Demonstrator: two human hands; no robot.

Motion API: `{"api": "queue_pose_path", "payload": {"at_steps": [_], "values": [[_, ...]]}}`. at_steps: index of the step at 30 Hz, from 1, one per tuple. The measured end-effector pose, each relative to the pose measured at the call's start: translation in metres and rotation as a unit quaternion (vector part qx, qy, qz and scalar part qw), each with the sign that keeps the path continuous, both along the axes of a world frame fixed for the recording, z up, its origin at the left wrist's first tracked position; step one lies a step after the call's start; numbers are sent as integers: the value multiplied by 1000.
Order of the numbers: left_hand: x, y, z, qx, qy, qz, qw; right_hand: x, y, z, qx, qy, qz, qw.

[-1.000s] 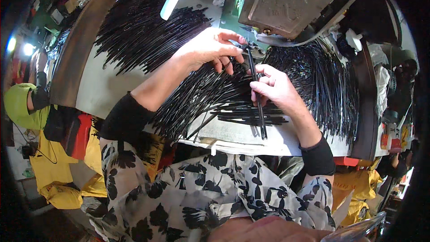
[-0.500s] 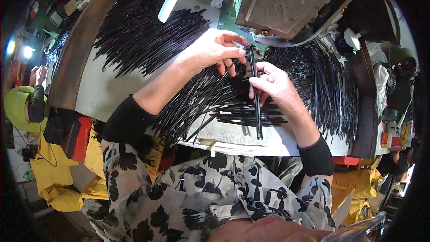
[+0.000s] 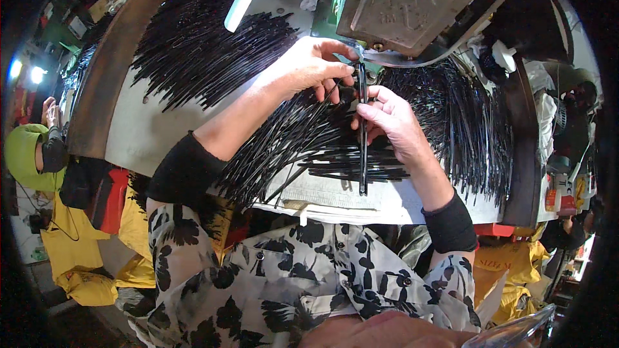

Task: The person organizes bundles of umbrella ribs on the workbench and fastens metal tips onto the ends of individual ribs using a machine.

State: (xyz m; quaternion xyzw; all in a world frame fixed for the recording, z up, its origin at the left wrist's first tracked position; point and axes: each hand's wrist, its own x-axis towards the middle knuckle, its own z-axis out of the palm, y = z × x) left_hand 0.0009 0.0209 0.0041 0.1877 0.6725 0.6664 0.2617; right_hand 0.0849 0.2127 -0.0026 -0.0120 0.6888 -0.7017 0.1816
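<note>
Pinching 1 black rod (image 3: 363, 135) under the grey machine (image 3: 403, 0), left hand (image 3: 308, 67) and right hand (image 3: 387, 122) together.

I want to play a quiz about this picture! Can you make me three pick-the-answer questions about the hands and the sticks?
1. Where is the upper end of the rod that the right hand holds?
A. under the grey machine
B. on the floor
C. in a box

2. What colour are the thin rods piled on the table?
A. white
B. black
C. red

3. What is the left hand doing?
A. lying flat
B. waving
C. pinching at the rod's top

Answers: 1 A, its tip meets the machine's underside; 2 B, every pile is black; 3 C, its fingertips close by the tip.
</note>
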Motion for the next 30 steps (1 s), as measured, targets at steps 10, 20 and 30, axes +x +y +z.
{"api": "queue_pose_path", "payload": {"at_steps": [10,20,30], "values": [[7,-2,8,-57,-8,11,998,-1,-4,-3,-47,-38,-25,998],[10,-2,9,-10,0,-19,1000,-3,-4,-1,-69,-15,-64,995],[9,1,5,-12,-28,-26,999,-11,-4,-1,-75,1,-58,996]]}}
